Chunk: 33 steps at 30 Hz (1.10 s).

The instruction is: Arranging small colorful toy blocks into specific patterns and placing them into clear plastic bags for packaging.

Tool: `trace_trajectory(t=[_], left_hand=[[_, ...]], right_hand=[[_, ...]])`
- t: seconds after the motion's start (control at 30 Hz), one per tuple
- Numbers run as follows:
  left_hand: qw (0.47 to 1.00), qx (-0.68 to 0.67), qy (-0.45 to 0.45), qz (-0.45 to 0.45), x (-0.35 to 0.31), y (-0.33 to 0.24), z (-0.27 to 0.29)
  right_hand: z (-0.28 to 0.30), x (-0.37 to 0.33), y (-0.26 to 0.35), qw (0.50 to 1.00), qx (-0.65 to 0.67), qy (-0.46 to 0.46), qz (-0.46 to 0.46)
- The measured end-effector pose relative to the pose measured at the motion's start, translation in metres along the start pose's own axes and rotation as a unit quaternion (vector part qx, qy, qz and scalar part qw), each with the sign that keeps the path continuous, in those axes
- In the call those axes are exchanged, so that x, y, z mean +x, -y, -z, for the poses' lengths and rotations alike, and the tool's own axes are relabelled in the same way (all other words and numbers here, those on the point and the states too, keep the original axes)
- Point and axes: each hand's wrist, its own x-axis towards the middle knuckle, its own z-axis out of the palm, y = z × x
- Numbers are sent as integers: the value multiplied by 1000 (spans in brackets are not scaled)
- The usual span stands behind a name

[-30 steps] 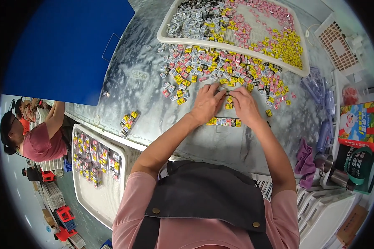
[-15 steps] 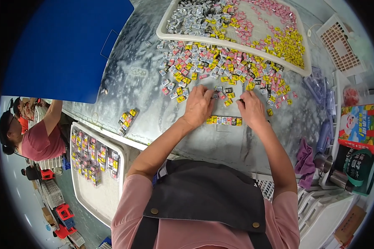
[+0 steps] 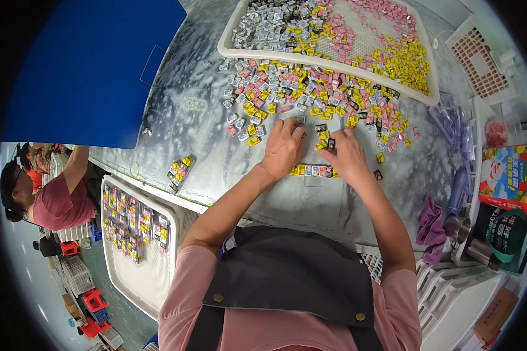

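Observation:
Small wrapped blocks in yellow, pink, black and silver-white lie loose in a wide heap [image 3: 310, 88] on the metal table. My left hand [image 3: 283, 147] rests on the tabletop left of a few blocks, its fingers curled together; whatever they hold is hidden. Across from it, my right hand [image 3: 348, 157] pinches a black block [image 3: 331, 143] between thumb and fingers. Between the hands lie yellow blocks [image 3: 322, 136] and another black block [image 3: 321, 127]. Nearer to me runs a straight row of blocks [image 3: 314, 171], its right end beside my right wrist.
Behind the heap stands a white tray [image 3: 328, 61] of blocks. A packed group [image 3: 180, 174] lies near the left table edge, above a tray [image 3: 137, 286] of filled clear packs. A blue panel [image 3: 88, 70] covers the far left; a co-worker [image 3: 61, 199] is below it. A purple cloth [image 3: 430, 228] hangs right.
My right hand has moved left and closed in on the blocks between the hands. The left hand has shifted slightly right. A black block right of my right wrist now shows more fully.

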Motion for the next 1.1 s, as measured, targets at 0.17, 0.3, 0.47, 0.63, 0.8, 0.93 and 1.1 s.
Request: trace_trajectory(t=[0.17, 0.3, 0.47, 0.63, 0.8, 0.93, 1.1], left_hand=[[999, -16, 35, -12, -6, -2, 0], [997, -79, 12, -7, -4, -16, 1], [999, -28, 33, 18, -5, -11, 6], [998, -20, 60, 9, 1, -4, 3], [997, -53, 62, 0, 9, 1, -5], [995, -53, 88, -15, 10, 1, -1], [992, -27, 123, -25, 17, 3, -2]], right_hand=[[-17, 7, 10, 998, -43, -5, -40], [-16, 11, -6, 1000, 15, -22, 2], [-12, 10, -15, 998, 48, -2, 49], [-2, 19, 0, 998, 23, 52, -11], [2, 25, 1, 995, -26, 83, 46], [0, 20, 2, 995, -22, 79, 55], [-7, 24, -1, 994, -8, 76, 74]])
